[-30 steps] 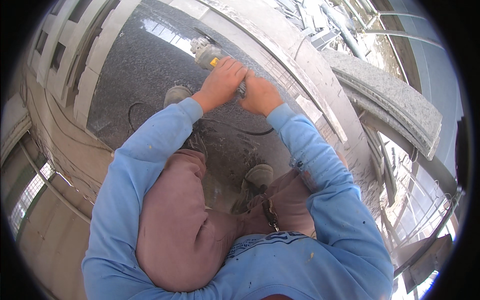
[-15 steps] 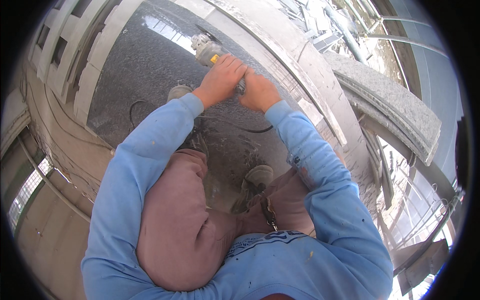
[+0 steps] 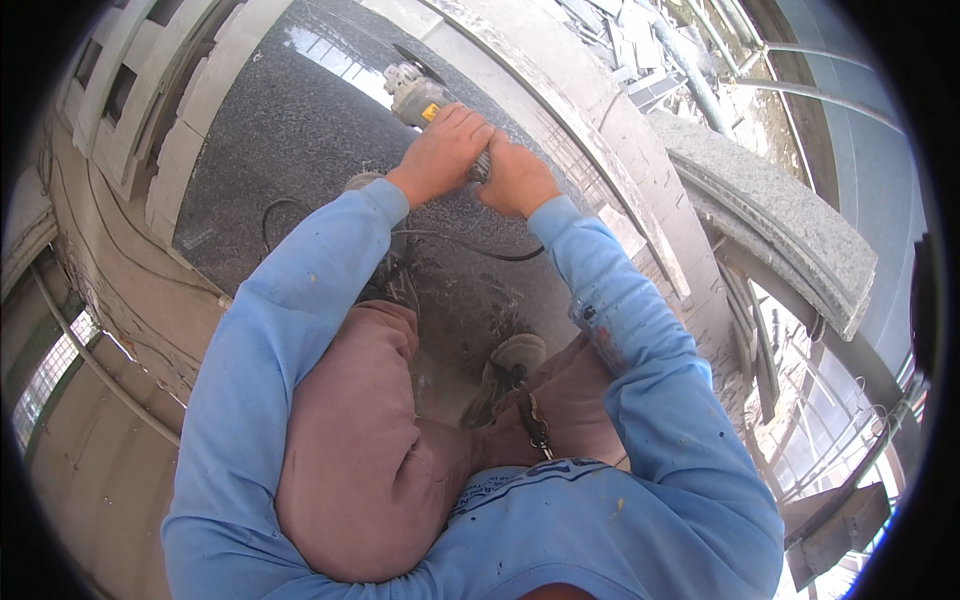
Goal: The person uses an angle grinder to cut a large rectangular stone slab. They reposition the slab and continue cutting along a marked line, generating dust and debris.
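An angle grinder point(image 3: 417, 97) with a grey metal head and a yellow label is gripped in both my hands. My left hand point(image 3: 444, 156) wraps round its body close behind the label. Behind it, my right hand point(image 3: 517, 177) closes on the rear of the handle, touching the left. A thin dark disc point(image 3: 420, 63) shows at the tool's far end. Under it lies a large, dark polished stone slab point(image 3: 290, 130), on which I squat. Whether the disc touches the slab, I cannot tell. The black power cord point(image 3: 480, 249) loops over the slab between my arms and my shoes.
My shoe point(image 3: 517, 355) rests on dusty stone. A long pale strip point(image 3: 600, 160) runs along the slab's right side. Further right lie stacked grey stone slabs point(image 3: 770, 200) and a heap of broken pieces point(image 3: 640, 40). Pale slatted boards point(image 3: 140, 90) stand at the far left.
The grinder's disc end has risen or tilted slightly, so more of the disc shows. Both hands keep their grip and have barely shifted.
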`<state>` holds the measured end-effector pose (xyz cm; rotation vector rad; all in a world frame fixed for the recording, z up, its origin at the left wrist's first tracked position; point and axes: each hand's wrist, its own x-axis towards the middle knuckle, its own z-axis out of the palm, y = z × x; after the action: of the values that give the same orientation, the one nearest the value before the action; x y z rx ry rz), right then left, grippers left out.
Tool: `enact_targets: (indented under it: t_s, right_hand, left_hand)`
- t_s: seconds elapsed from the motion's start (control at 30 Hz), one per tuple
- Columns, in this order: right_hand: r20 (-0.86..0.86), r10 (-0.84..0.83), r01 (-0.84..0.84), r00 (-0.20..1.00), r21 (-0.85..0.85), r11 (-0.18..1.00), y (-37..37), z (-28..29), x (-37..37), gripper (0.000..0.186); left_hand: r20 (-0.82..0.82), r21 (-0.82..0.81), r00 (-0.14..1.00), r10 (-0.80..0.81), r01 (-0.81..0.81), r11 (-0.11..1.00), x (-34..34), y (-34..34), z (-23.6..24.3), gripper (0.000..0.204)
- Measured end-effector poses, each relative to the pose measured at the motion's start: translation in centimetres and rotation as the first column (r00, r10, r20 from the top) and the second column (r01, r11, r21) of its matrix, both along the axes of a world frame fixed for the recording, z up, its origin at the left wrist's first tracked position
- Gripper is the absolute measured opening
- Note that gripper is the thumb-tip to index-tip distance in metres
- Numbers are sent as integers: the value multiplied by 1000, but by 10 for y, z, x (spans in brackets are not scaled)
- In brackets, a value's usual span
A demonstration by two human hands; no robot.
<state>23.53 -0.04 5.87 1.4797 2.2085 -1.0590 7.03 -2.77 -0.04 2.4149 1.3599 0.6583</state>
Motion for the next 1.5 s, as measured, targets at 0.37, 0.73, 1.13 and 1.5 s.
enact_targets:
  t_s: [0.37, 0.73, 1.13, 1.5]
  right_hand:
    - [24, 28, -28, 999, 24, 999, 6, -1, -12, 54]
    - [9, 41, -41, 999, 39, 998, -7, 2, 11, 55]
    - [22, 19, -19, 1000, 42, 999, -26, 15, 37, 54]
    - [22, -12, 12, 1000, 27, 1000, -28, 17, 39, 56]
  left_hand:
    - [9, 14, 1000, 0, 0, 1000, -12, 5, -8, 52]
    - [15, -41, 1000, 14, -13, 999, 10, -8, 4, 48]
    - [58, 0, 998, -1, 1, 1000, 39, -24, 10, 44]
    - [64, -10, 998, -30, 30, 999, 40, -23, 11, 46]
